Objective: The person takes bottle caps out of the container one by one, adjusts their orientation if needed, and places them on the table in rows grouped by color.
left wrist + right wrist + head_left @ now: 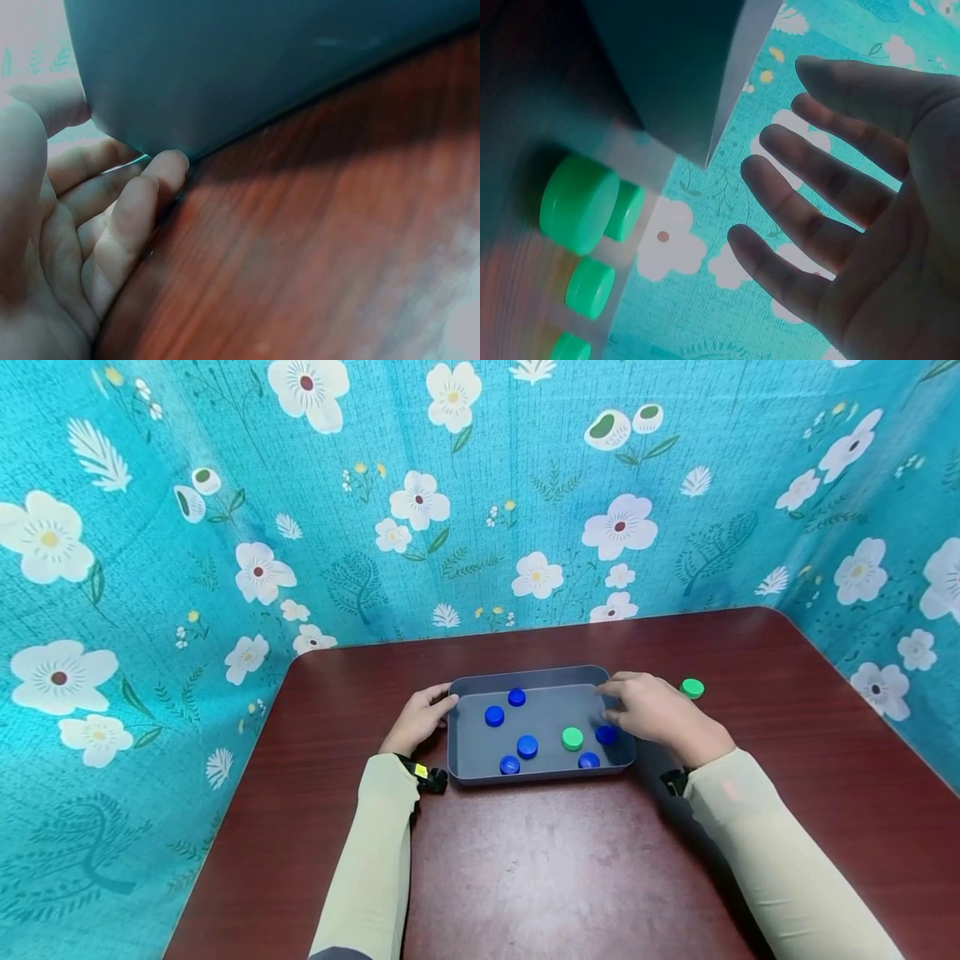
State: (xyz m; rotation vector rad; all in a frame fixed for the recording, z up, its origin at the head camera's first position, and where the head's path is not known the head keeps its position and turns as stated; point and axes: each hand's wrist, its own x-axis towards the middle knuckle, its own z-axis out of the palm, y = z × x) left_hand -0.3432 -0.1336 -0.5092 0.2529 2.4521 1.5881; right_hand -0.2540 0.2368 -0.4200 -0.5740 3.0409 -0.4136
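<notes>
My left hand (417, 720) grips a grey rectangular tray (471, 752) at its left end, thumb over the rim and fingers against the outer wall, as the left wrist view also shows. Several blue bottle caps (527, 747) and one green bottle cap (572, 739) lie in the tray. Over the tray's right end hovers my right hand (660, 710), holding nothing. Its fingers (802, 202) are spread and loosely bent in the right wrist view. It partly covers the tray's right side and is near a blue cap (607, 735).
Outside the tray on the right, a green cap (692, 688) sits on the dark red table (525, 860). Several green caps (590, 287) show beside the tray in the right wrist view. A flowered turquoise cloth (487, 527) hangs behind the table.
</notes>
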